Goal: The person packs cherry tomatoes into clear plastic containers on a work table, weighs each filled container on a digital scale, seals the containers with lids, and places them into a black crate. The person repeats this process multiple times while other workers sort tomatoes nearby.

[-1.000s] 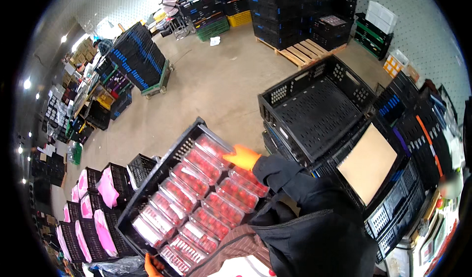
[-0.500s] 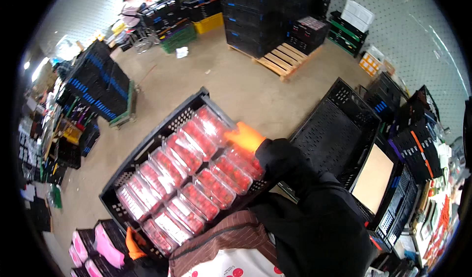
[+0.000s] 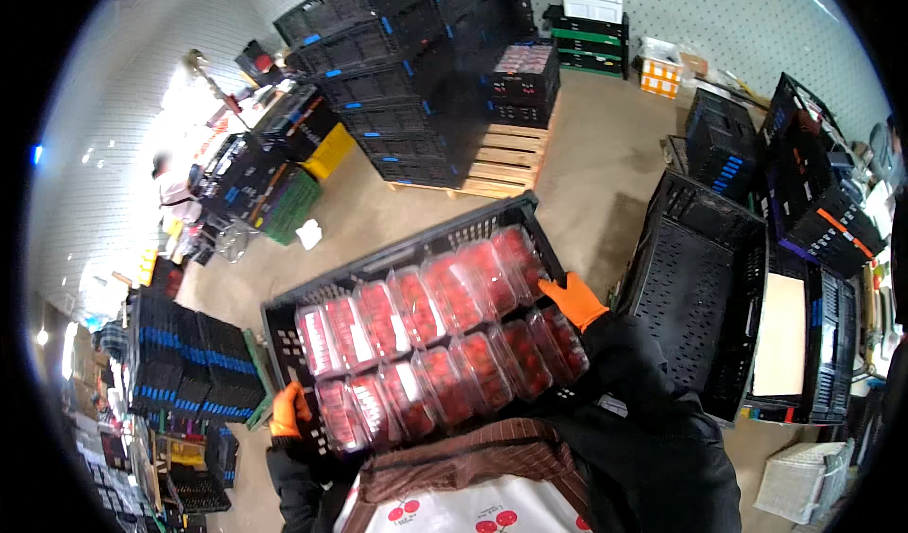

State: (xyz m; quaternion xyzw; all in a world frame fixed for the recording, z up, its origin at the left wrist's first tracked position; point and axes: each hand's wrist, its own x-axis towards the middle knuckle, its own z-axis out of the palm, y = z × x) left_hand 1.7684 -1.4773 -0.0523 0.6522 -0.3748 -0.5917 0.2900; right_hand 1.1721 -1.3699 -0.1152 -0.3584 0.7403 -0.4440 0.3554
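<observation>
In front of my body, a black plastic crate point(image 3: 397, 257) hangs tilted, its right end farther away than its left. Two rows of clear plastic punnets point(image 3: 441, 382) with red fruit fill it; the kind of fruit is too blurred to tell. My left hand point(image 3: 289, 410), in an orange glove, is closed on the crate's left end. At the right end, my right hand point(image 3: 575, 302), also in an orange glove, grips the wall, its fingertips beside the last punnet. The crate's near wall is partly hidden by the punnets and my apron.
To the right stands an open black crate point(image 3: 686, 287), next to a crate with a tan board point(image 3: 781, 334). Ahead, tall stacks of black crates point(image 3: 402, 107) stand by a wooden pallet point(image 3: 511, 159). More stacked crates point(image 3: 194, 358) are at left. A person point(image 3: 175, 188) is far left.
My view has turned left. The loaded crate now lies more crosswise, and my right hand has moved from above the punnets to the crate's right end. My left hand stays at the left end.
</observation>
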